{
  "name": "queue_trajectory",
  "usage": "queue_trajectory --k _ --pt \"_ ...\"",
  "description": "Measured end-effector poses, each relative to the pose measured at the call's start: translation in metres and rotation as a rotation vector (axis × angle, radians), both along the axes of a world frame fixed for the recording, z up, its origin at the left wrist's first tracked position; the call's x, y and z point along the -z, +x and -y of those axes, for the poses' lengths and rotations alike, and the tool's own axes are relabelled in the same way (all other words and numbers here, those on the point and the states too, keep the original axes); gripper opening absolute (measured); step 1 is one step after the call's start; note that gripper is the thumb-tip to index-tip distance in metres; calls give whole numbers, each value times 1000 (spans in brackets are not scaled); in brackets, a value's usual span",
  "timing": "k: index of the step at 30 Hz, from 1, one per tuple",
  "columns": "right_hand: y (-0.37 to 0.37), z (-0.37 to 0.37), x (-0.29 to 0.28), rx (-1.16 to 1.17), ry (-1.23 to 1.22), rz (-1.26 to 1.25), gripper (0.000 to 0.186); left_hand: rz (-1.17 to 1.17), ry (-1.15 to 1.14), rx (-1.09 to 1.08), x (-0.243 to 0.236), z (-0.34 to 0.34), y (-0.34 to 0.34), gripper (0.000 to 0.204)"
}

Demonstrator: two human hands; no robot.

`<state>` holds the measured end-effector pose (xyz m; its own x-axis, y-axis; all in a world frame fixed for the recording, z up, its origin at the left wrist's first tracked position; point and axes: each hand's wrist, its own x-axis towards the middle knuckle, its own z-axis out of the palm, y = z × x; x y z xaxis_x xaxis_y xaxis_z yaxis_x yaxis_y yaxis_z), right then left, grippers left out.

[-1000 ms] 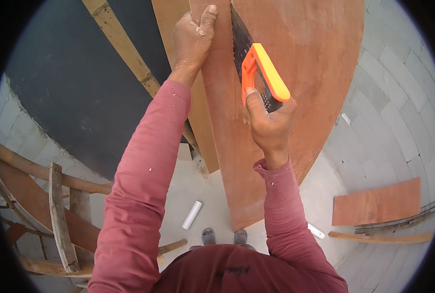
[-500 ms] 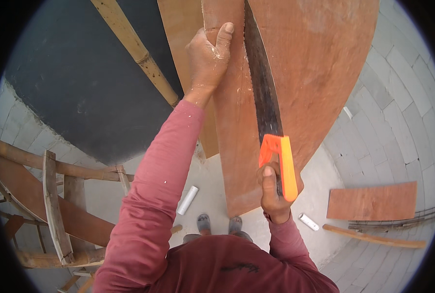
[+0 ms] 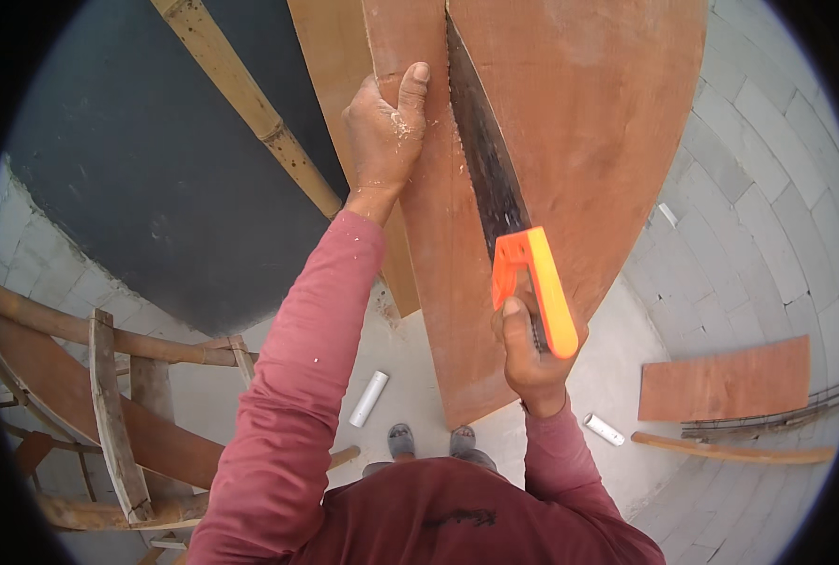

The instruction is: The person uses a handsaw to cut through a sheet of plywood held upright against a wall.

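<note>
A reddish plywood board point(image 3: 589, 141) fills the upper centre, split by a long slit with a rough left edge. My left hand point(image 3: 386, 137) is closed on the narrower strip left of the slit, thumb pointing up along it and sawdust on the skin. A handsaw point(image 3: 480, 141) lies along the slit, its dark blade reaching up into the narrow top. My right hand point(image 3: 532, 358) is wrapped round the saw's orange-and-yellow plastic handle, low in the middle. A paler sheet point(image 3: 325, 85) stands behind the strip.
A bamboo pole point(image 3: 269, 122) leans over a dark panel point(image 3: 146, 198). A wooden frame point(image 3: 118, 414) stands lower left. White tubes point(image 3: 369, 398) point(image 3: 604, 429) lie on the pale floor, with a plywood offcut point(image 3: 720, 377) and batten point(image 3: 730, 447) at right, near a block wall point(image 3: 767, 226).
The saw and my right hand moved down from their high position a second ago, then slightly back up since the middle frame. My left hand still holds the strip, appearing somewhat lower than at first.
</note>
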<state>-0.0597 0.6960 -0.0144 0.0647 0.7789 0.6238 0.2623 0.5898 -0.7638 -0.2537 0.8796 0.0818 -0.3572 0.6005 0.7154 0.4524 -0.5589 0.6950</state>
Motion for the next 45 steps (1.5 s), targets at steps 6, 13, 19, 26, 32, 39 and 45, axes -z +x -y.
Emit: queue_trajectory --k 6,13,19,26,32,39,45 --pt "19 28 28 10 -13 -57 37 25 -10 65 2 -4 11 66" --pt "-18 -55 -31 5 -52 -131 32 7 64 30 5 -10 15 65" --pt "18 83 42 105 -42 109 47 18 123 26 6 -14 13 61" --pt "-39 -80 -81 -52 91 -241 8 56 131 25 2 -14 24 61" --pt "-29 -73 -69 -1 91 -184 12 -21 88 -82 -1 -12 25 62" --pt "45 105 56 40 31 57 30 -21 199 -120 1 -15 17 60" --pt "16 -7 -6 -99 -29 -198 23 -22 62 -126 4 -3 28 63"
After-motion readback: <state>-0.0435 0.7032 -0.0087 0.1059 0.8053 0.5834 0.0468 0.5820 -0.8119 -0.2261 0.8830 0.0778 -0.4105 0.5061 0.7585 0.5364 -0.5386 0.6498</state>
